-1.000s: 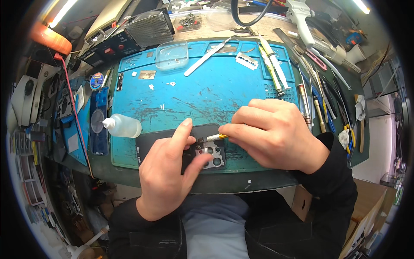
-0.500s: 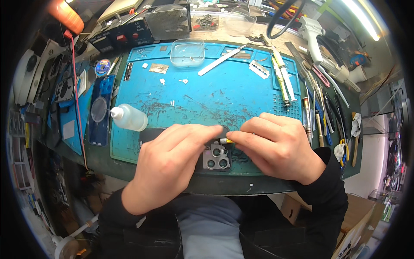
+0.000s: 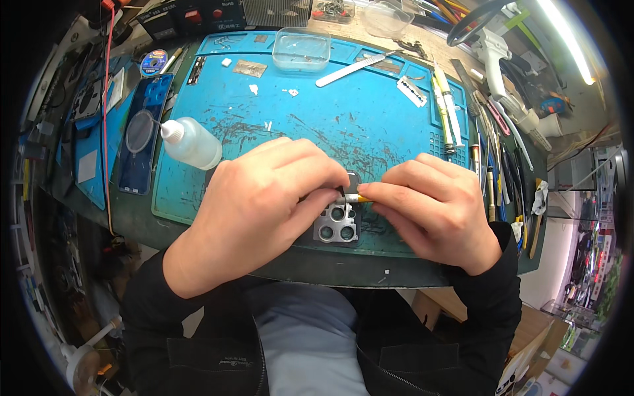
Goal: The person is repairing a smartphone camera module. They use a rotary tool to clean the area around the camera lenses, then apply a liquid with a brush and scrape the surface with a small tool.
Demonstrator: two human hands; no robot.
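My left hand [image 3: 254,211] has thumb and index finger pinched at the tip of a slim yellow-and-silver tool [image 3: 352,198]; what they grip is too small to make out. My right hand [image 3: 439,211] holds that tool horizontally between thumb and fingers. Under both hands lies a dark flat panel [image 3: 353,178] with a silver three-hole camera frame [image 3: 337,226] near its right end, on the blue work mat [image 3: 264,112]. A white dropper bottle [image 3: 198,146] lies tilted just beyond my left hand.
Toward the back are a clear container [image 3: 302,49], a white-handled blade [image 3: 343,72], a razor blade [image 3: 411,91] and two syringes [image 3: 449,112]. Several hand tools [image 3: 502,171] line the right. A blue phone panel [image 3: 139,165] and a red cable [image 3: 107,165] are at left.
My left thumb has moved up from beside the camera frame to meet the index finger at the tool's tip. My right hand keeps its grip. The camera view has shifted.
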